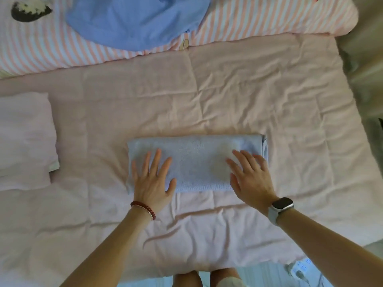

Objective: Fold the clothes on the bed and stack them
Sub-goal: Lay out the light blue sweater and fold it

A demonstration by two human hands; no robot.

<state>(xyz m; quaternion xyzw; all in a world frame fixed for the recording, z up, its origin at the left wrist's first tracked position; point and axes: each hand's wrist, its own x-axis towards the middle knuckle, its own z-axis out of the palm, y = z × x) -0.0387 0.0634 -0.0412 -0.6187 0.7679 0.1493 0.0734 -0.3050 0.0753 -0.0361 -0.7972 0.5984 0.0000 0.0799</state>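
The blue shirt [136,21] at the far side of the bed is cut off by the top edge, so its full shape cannot be seen. A dark patch [29,10] on the striped quilt [259,19] near it is too blurry to tell what it is. The right hand [251,177] is a bit smeared at the fingertips. At the near edge, two knees show just below the bed, partly cut off.

The folded light blue cloth [196,162] lies in the middle of the pink sheet [238,96], a long flat shape. The left hand [152,177] lies flat on the left end of this cloth with its fingers straight and spread wide. The right hand lies on the right end, fingers also straight and spread, holding nothing. A red bead bracelet [143,209] is on the left wrist and a watch [280,206] is on the right wrist.

The pink sheet is full of wrinkles. A pale pink pillow [24,139] sits well to the left of the folded cloth. The striped quilt lies beyond the cloth, with the blue shirt on top of it. To the right of the bed, there is something blurry and greenish.
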